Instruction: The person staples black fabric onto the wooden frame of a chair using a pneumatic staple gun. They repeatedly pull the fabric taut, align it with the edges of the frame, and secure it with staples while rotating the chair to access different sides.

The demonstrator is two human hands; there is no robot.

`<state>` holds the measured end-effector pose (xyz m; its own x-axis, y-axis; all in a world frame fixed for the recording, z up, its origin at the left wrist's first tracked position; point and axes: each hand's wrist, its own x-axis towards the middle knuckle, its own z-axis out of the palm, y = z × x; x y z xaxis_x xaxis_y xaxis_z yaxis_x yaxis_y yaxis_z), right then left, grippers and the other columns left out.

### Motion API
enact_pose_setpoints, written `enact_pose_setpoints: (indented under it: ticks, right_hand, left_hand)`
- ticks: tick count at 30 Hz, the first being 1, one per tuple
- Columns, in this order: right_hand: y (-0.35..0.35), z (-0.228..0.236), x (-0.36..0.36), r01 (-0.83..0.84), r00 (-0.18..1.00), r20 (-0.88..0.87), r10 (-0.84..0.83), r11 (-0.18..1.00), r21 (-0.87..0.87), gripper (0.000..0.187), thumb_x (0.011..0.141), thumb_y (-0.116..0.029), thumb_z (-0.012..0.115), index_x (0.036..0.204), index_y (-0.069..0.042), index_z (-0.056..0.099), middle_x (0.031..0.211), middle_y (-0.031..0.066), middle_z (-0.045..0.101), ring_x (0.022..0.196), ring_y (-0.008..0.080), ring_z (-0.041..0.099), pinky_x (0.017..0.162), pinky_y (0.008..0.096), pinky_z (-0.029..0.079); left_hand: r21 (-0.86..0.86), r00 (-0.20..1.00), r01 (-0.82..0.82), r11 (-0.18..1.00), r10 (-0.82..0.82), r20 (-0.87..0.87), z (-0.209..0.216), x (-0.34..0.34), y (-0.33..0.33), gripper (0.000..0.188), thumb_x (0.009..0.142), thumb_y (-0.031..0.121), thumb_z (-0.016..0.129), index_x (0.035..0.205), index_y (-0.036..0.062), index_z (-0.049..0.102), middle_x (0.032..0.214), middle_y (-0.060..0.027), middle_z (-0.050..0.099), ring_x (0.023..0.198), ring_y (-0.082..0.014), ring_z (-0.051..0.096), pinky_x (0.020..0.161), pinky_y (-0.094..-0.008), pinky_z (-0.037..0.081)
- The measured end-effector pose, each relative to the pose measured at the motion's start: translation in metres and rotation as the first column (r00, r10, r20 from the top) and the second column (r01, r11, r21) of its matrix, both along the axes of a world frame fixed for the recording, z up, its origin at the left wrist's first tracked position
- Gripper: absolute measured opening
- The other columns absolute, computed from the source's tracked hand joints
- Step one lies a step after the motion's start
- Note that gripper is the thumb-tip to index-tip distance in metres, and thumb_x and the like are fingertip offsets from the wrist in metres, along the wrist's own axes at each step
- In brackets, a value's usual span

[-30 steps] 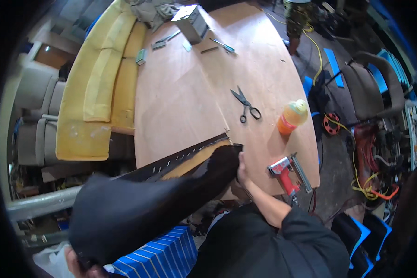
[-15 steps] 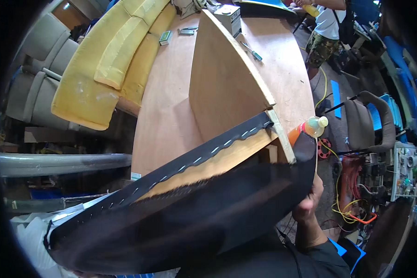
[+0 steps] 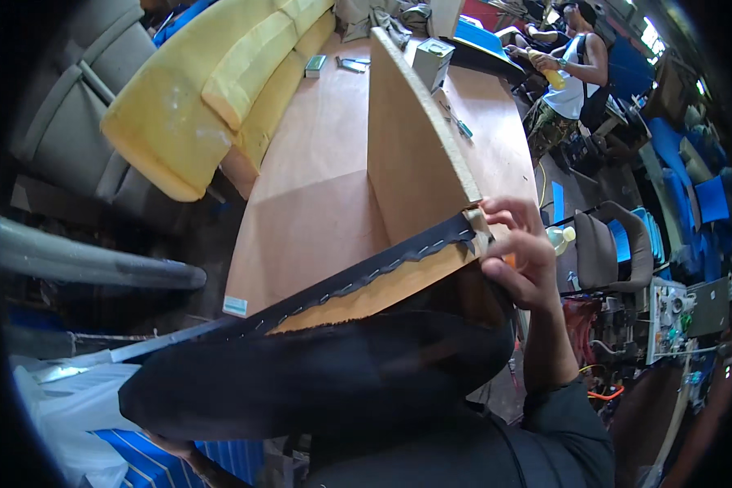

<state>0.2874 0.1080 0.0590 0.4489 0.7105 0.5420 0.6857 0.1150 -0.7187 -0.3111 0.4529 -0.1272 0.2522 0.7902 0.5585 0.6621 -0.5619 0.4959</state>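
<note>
A curved wooden frame (image 3: 382, 299) lies across in front of me, with black fabric stapled along its far edge. The loose black fabric (image 3: 317, 382) drapes toward my body and covers much of the near side. My right hand (image 3: 527, 256) is closed about the frame's right end, fingers curled and thumb on the near side. Low on the left, my left hand (image 3: 169, 444) is under the fabric's edge; its fingers are hidden. A tall wooden panel (image 3: 419, 142) rises from the table beside the frame's right end.
The wooden table (image 3: 301, 195) carries a yellow foam piece (image 3: 171, 122), a small green box (image 3: 315, 67), a carton (image 3: 433, 63) and a screwdriver (image 3: 464, 128). Beyond my right hand is a partly hidden bottle (image 3: 559, 237). A person (image 3: 573, 73) stands at the far right, near a chair (image 3: 618, 244).
My right hand has left the fabric's right end and come up to the frame's end. The loose fabric has dropped and folded toward me. The view has shifted somewhat.
</note>
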Motion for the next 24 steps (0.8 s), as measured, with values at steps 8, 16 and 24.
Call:
enact_pose_setpoints:
  ticks: [8, 16, 24]
  right_hand:
    - [-0.005, 0.012, 0.009, 0.036, 0.999, 0.025, -0.038, 0.995, 0.092, 0.039, 0.091, -0.030, 0.054, 0.066, -0.002, 0.045, 0.068, 0.0077, 0.047, 0.063, 0.0202, 0.050, 0.058, 0.0329, 0.044]
    - [-0.022, -0.009, 0.069, 0.396, 0.917, 0.016, -0.398, 0.907, -0.143, 0.032, 0.091, -0.019, 0.057, 0.065, -0.004, 0.046, 0.058, -0.0044, 0.037, 0.057, 0.0053, 0.035, 0.050, 0.0235, 0.029]
    - [-0.040, -0.006, 0.092, -0.327, 0.889, -0.407, 0.210, 0.914, -0.241, 0.031, 0.082, -0.020, 0.070, 0.062, -0.001, 0.056, 0.059, -0.0023, 0.050, 0.056, 0.0041, 0.042, 0.050, 0.0226, 0.032]
  left_hand:
    - [0.379, 0.978, 0.087, 0.921, -0.152, 0.145, 0.181, 0.133, -0.037, 0.054, 0.091, 0.044, 0.043, 0.122, -0.0005, 0.045, 0.117, -0.0185, 0.051, 0.110, -0.0315, 0.049, 0.098, -0.0445, 0.036]
    - [-0.494, 0.208, 0.770, 0.403, -0.891, -0.404, 0.277, 0.399, -0.116, 0.068, 0.072, 0.041, 0.074, 0.119, 0.0008, 0.046, 0.109, -0.0196, 0.053, 0.103, -0.0356, 0.051, 0.092, -0.0415, 0.041]
    - [-0.359, 0.037, 0.914, 0.189, -0.920, -0.389, 0.267, 0.467, -0.136, 0.045, 0.075, 0.027, 0.074, 0.108, 0.0047, 0.054, 0.107, -0.0162, 0.054, 0.103, -0.0319, 0.051, 0.090, -0.0388, 0.042]
